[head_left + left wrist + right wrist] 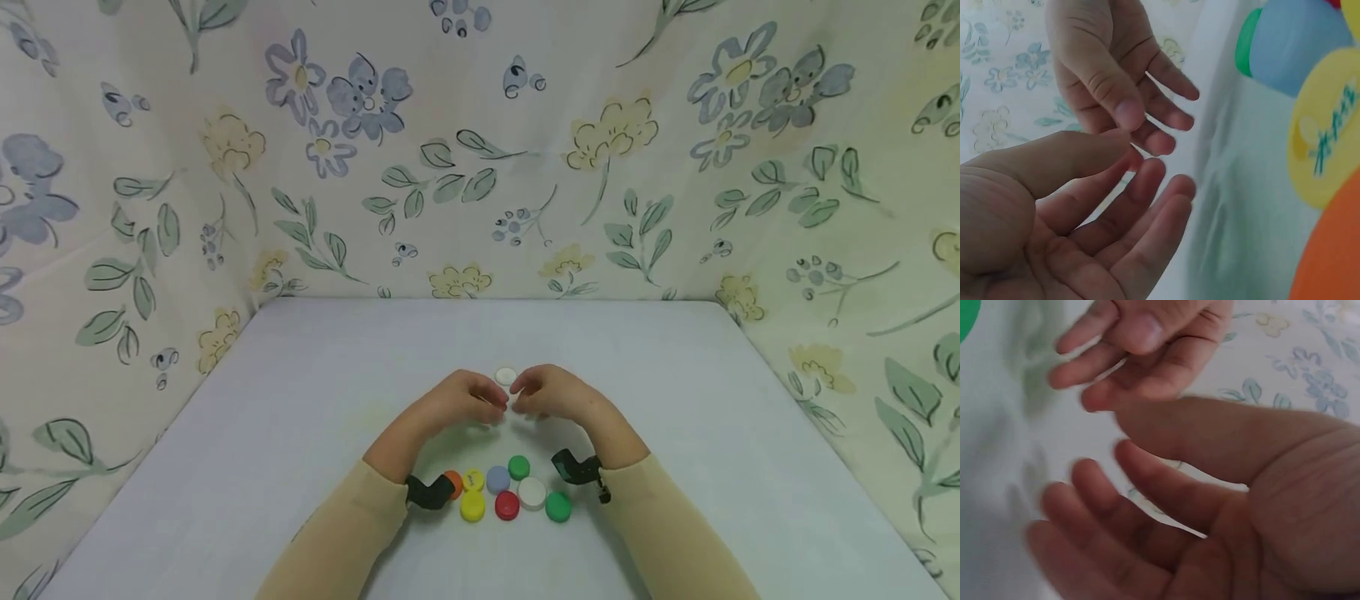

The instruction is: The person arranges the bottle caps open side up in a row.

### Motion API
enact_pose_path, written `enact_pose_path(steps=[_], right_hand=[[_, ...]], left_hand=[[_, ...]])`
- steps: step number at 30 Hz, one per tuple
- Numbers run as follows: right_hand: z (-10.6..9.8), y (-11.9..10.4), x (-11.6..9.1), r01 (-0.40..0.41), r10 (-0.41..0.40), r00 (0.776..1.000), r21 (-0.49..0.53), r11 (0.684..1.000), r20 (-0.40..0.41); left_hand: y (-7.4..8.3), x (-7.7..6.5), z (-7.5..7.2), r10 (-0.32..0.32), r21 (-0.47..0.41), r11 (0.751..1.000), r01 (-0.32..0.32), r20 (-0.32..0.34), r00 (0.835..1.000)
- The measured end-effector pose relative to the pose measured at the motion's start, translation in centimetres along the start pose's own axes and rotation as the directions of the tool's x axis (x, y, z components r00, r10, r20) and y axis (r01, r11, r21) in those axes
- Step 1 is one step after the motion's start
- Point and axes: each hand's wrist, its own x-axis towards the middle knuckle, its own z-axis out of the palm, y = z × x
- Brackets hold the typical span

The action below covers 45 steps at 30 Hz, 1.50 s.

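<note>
My left hand and right hand face each other above the white table, fingertips close together. Their fingers are loosely bent, with nothing held between them. The left wrist view shows the left palm turned up below the right hand. In the right wrist view the right palm is empty too. Just beyond the fingertips lies a white disc. Nearer my body sit round plastic caps: a blue one, a red one, a white one and a green one.
Two yellow caps lie on the left of the group, beside an orange cap partly covered by the black left wrist strap. Another green cap is at the right. Floral cloth surrounds the table's back and sides.
</note>
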Motion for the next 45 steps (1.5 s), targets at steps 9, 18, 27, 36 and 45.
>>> enact_pose_path(steps=[9, 18, 27, 36, 45], right_hand=[[0.8, -1.8, -1.7, -0.054, 0.11, 0.971, -0.251, 0.967, 0.213], [2.2, -2.6, -2.4, -0.07, 0.144, 0.957, -0.28, 0.958, 0.252], [1.8, -2.0, -2.0, -0.085, 0.127, 0.961, -0.174, 0.981, 0.246], [2.1, -2.0, -2.5, -0.07, 0.144, 0.946, -0.252, 0.965, 0.289], [1.6, -1.5, -2.0, -0.091, 0.124, 0.969, -0.155, 0.984, 0.215]], left_hand=[[0.9, -0.5, 1.3, -0.015, 0.215, 0.977, -0.016, 0.145, 0.989], [1.7, -1.3, 3.0, -0.051, 0.313, 0.95, -0.004, 0.168, 0.984], [1.4, -1.2, 3.3, -0.06, 0.287, 0.958, 0.007, 0.179, 0.982], [1.8, -1.4, 3.4, -0.069, 0.365, 0.931, -0.007, 0.196, 0.978], [1.5, -1.1, 3.0, -0.076, 0.291, 0.956, 0.024, 0.172, 0.982]])
